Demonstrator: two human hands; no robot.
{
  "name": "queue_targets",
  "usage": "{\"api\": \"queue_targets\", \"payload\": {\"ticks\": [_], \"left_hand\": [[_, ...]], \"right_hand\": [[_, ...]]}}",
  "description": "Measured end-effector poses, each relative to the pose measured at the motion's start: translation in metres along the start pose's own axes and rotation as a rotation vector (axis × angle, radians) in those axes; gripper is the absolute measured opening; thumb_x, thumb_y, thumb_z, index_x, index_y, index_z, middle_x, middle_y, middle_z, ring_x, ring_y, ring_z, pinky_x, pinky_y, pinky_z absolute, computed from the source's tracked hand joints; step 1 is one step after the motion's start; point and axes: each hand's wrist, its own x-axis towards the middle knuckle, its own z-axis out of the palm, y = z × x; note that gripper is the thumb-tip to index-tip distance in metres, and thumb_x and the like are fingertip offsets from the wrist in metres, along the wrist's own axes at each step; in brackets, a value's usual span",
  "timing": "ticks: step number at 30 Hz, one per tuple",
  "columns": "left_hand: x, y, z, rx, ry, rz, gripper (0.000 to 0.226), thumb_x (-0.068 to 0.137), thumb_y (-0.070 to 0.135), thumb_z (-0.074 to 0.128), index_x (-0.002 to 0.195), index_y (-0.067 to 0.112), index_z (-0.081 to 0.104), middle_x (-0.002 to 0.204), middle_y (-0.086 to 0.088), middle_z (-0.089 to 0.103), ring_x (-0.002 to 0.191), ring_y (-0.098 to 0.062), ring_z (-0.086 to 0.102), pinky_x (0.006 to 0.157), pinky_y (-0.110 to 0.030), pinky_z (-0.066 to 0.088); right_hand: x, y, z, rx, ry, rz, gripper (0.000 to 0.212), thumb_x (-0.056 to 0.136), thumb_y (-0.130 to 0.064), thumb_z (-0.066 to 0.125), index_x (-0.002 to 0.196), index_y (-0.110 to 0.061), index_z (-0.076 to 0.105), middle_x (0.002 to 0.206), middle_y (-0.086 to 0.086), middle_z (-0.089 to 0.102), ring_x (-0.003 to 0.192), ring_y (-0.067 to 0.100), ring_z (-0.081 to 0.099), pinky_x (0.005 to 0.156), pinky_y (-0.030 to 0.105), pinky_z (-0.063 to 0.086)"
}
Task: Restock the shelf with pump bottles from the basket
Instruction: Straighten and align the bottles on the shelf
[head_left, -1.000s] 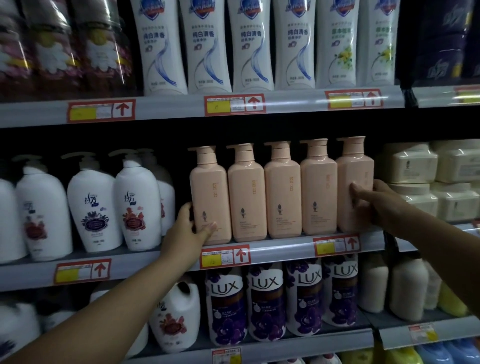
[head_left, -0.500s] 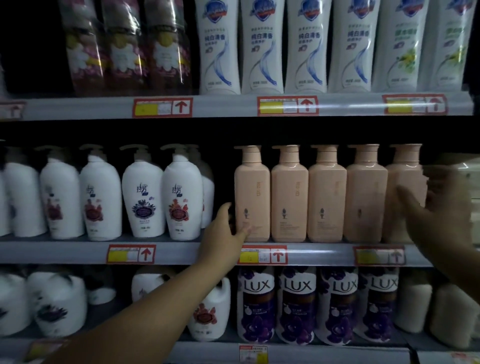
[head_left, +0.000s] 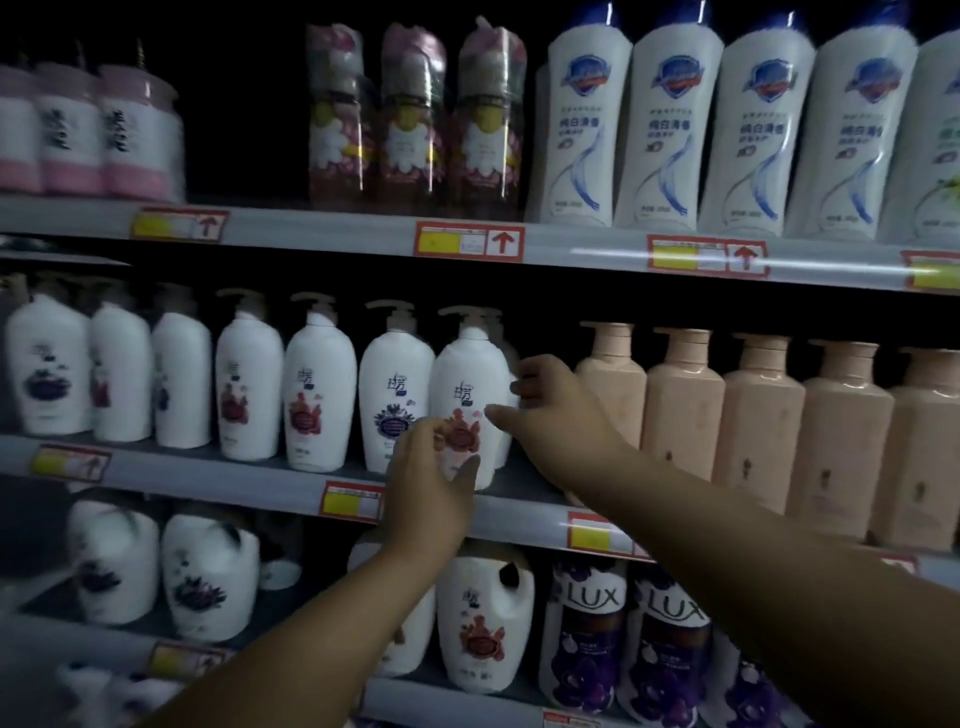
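- Reaching from either side, both hands frame the rightmost white pump bottle (head_left: 470, 395) in the row of white pump bottles (head_left: 249, 384) on the middle shelf (head_left: 260, 483).
- That bottle stands upright at the shelf's front edge, its pump head above the hands and its red flower label between them.
- Left hand (head_left: 431, 488) is in front of the bottle's lower left part, fingers loosely curled near the label and the thumb stretched out toward the base; whether it grips the bottle or only hovers in front cannot be told through the blur.
- Right hand (head_left: 550, 410) is at the bottle's right side, fingers extended and spread, the tips at the bottle's edge; it curls round nothing.
- Just right of this hand begins the row of pink pump bottles (head_left: 758, 415), upright and shoulder to shoulder on the same shelf.
- Above stand tall white bottles with blue caps (head_left: 670, 130); below, purple LUX bottles (head_left: 587, 639) and a white jug (head_left: 483, 623).
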Motion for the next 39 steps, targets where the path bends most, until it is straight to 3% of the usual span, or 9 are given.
{"api": "queue_targets", "payload": {"ticks": [3,10,15,20,24,28,31,34,39], "left_hand": [[0.009,-0.006,-0.014,-0.006,0.010,-0.074,0.041,0.086,0.024,0.073,0.119,0.022,0.049,0.119,0.000,0.050,0.106,-0.021,0.055,0.089,-0.037,0.051],[0.021,-0.017,-0.014,0.081,-0.056,-0.119,0.070,0.082,0.034,0.075,0.138,0.019,0.036,0.135,-0.006,0.041,0.119,-0.027,0.049,0.093,-0.041,0.049],[0.019,-0.023,0.002,0.218,-0.072,-0.109,0.075,0.079,0.036,0.076,0.138,0.025,0.030,0.136,-0.005,0.044,0.115,-0.035,0.055,0.091,-0.048,0.049],[0.018,-0.025,0.013,0.255,-0.050,-0.092,0.079,0.080,0.032,0.074,0.142,0.026,0.026,0.140,-0.003,0.043,0.121,-0.027,0.051,0.103,-0.048,0.037],[0.016,-0.023,0.016,0.237,-0.018,-0.101,0.092,0.079,0.038,0.074,0.148,0.028,0.016,0.143,-0.004,0.040,0.125,-0.025,0.049,0.106,-0.048,0.032],[0.014,-0.022,0.019,0.247,-0.012,-0.090,0.098,0.076,0.039,0.076,0.148,0.028,0.011,0.142,-0.004,0.041,0.123,-0.023,0.050,0.108,-0.047,0.028],[0.014,-0.022,0.021,0.286,-0.007,-0.102,0.097,0.077,0.038,0.075,0.148,0.027,0.010,0.136,-0.006,0.045,0.118,-0.023,0.054,0.108,-0.046,0.026],[0.016,-0.021,0.024,0.339,-0.010,-0.116,0.095,0.078,0.042,0.071,0.148,0.024,0.008,0.130,-0.007,0.052,0.114,-0.025,0.057,0.105,-0.046,0.027],[0.027,-0.021,0.024,0.410,-0.043,-0.114,0.095,0.074,0.048,0.072,0.143,0.018,0.014,0.120,-0.007,0.060,0.107,-0.027,0.060,0.101,-0.046,0.031]], "right_hand": [[0.024,-0.002,0.022,0.112,0.089,0.076,0.054,0.085,-0.020,0.072,0.133,-0.012,0.046,0.122,0.002,0.057,0.100,0.016,0.056,0.067,0.020,0.044],[0.060,0.022,0.056,0.148,0.131,0.219,0.075,0.072,-0.026,0.086,0.131,-0.011,0.042,0.121,0.008,0.056,0.106,0.025,0.058,0.083,0.039,0.052],[0.063,0.043,0.067,0.158,0.136,0.250,0.067,0.069,-0.030,0.088,0.121,-0.011,0.051,0.113,0.007,0.063,0.103,0.026,0.063,0.086,0.044,0.056],[0.068,0.052,0.067,0.209,0.087,0.224,0.058,0.071,-0.027,0.086,0.117,-0.011,0.055,0.109,0.007,0.067,0.099,0.026,0.066,0.086,0.046,0.057],[0.065,0.055,0.060,0.337,0.066,0.172,0.042,0.083,-0.032,0.077,0.113,-0.009,0.060,0.103,0.008,0.071,0.090,0.020,0.070,0.071,0.030,0.058],[0.066,0.060,0.066,0.413,0.210,0.210,0.040,0.097,-0.047,0.052,0.109,-0.010,0.060,0.100,0.009,0.067,0.091,0.022,0.066,0.074,0.036,0.055],[0.073,0.064,0.077,0.366,0.334,0.270,0.037,0.104,-0.037,0.035,0.122,-0.011,0.053,0.105,0.006,0.061,0.097,0.021,0.059,0.076,0.032,0.046],[0.083,0.071,0.081,0.475,0.363,0.371,0.034,0.103,-0.023,0.037,0.130,-0.011,0.052,0.111,0.010,0.062,0.106,0.031,0.058,0.088,0.037,0.047],[0.094,0.090,0.078,0.492,0.226,0.448,0.052,0.085,0.010,0.046,0.134,-0.008,0.053,0.111,0.014,0.067,0.095,0.034,0.065,0.083,0.042,0.056]]}}
